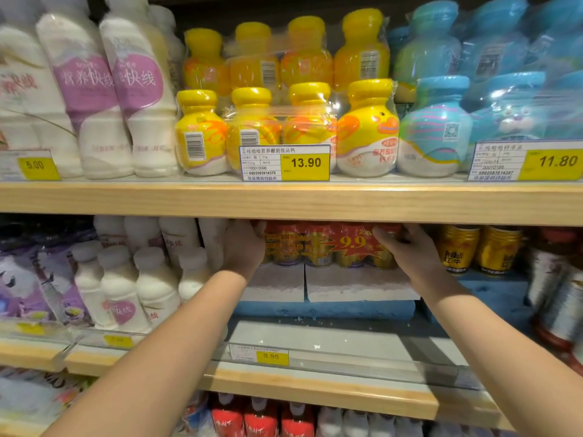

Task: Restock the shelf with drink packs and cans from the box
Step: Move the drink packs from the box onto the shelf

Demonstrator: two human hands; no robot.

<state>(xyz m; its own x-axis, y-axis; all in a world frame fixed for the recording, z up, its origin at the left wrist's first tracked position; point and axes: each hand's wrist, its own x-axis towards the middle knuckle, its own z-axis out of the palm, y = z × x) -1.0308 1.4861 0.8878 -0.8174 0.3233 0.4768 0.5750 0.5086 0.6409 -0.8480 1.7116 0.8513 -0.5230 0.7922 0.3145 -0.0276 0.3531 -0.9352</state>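
Three wooden tiers of a shop's drinks display fill the frame. Work centres on the middle shelf point(315, 332), where a shrink-wrapped pack of red-and-gold cans point(328, 244) sits well back under the upper board point(284, 200). The pack rests on white foam blocks point(356, 287) stacked on a blue foam slab point(315, 309).

The left hand point(243, 247) cups the pack's left end, its fingers wrapped round out of sight. The right hand point(410, 250) curls its fingers over the top right corner. Both appear to grip the wrap.

The step looks like placement, with the pack on its riser and being squared up. The next move probably calls for lining it up with the front of the blocks, letting go, and drawing both arms out low. The box is not in view.

Clearance is tight: the upper board's edge hides the can tops and sits just over the knuckles. Packs of blue bottles point(473, 121) and yellow duck-faced bottles point(284, 127) line the tier above.

White milk-drink bottles point(148, 279) crowd just beside the left wrist, and loose gold Red Bull cans point(479, 247) stand close to the right hand, so a sideways shove could topple either. A yellow 9.90 price tag point(272, 356) fronts the bare grey deck below.
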